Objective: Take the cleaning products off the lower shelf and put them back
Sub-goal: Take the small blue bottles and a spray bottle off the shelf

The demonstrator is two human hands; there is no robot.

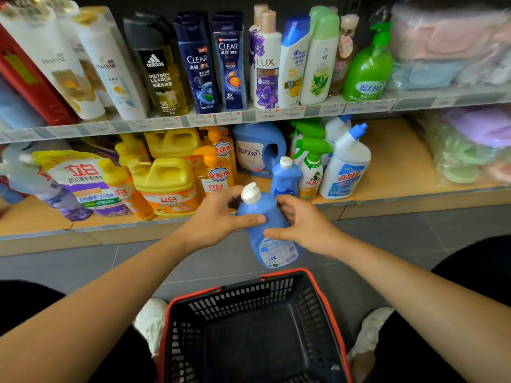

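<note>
1. Head camera, at the shelf: a person crouches before a shop shelf and holds a blue plastic bottle (265, 225) in both bare hands, in the air above a basket and just in front of the lower shelf (401, 172). The bottle is smooth and rounded, narrow at the shoulder and wider toward the base, tilted with its white ribbed screw cap (251, 193) toward the shelf and its pale printed label toward the floor.
2. The left hand (221, 217) is curled round the bottle's neck, thumb laid across the front of the body. The right hand (301, 222) clasps the opposite side, thumb pressed on the front just above the label and fingers wrapped behind.
3. On the lower shelf, a board of bare tan surface, a second blue bottle (286, 176) of the same shape stands upright just behind the held one. Beside it stand white trigger sprayers with green heads (311, 161) and a white angle-necked toilet cleaner with a blue cap (347, 164). A large blue detergent jug (258, 150) with a moulded handle stands farther back.
4. To the left sit glossy yellow handled jugs (166, 178), orange pump bottles (214, 170) and a soft printed refill pouch (80, 181).
5. The upper shelf holds upright shampoo and body-wash bottles (193, 62), with a green pump bottle (369, 67) at the right end.
6. Below the hands, a black perforated plastic shopping basket (235, 305) with a red rim rests on the grey tiled floor (83, 264), between two white shoes (150, 319).
</note>
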